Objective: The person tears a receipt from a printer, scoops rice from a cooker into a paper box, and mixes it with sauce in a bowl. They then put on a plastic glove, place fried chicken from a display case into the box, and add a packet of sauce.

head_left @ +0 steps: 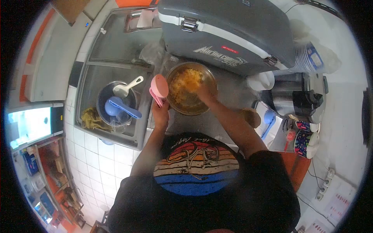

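My left hand (160,115) is closed around the handle of a pink scoop (159,86), whose round cup points up beside the bowl's left rim. A wide metal bowl (182,112) stands on the metal counter, holding a yellow-orange crumbly food (185,82), possibly rice. My right hand (206,94) reaches over the bowl's right side into the food; its fingers are blurred and partly hidden there. To the left, a dark pot (101,97) holds a white scoop (123,89) and a blue scoop (116,106).
A large grey cooler (229,35) stands behind the bowl. On the right are stacked paper bowls (307,56), a rice cooker (291,97) and a blue spoon (269,118). Clear plastic bags (153,53) lie behind the pink scoop. A yellowish cloth (92,119) lies beside the pot.
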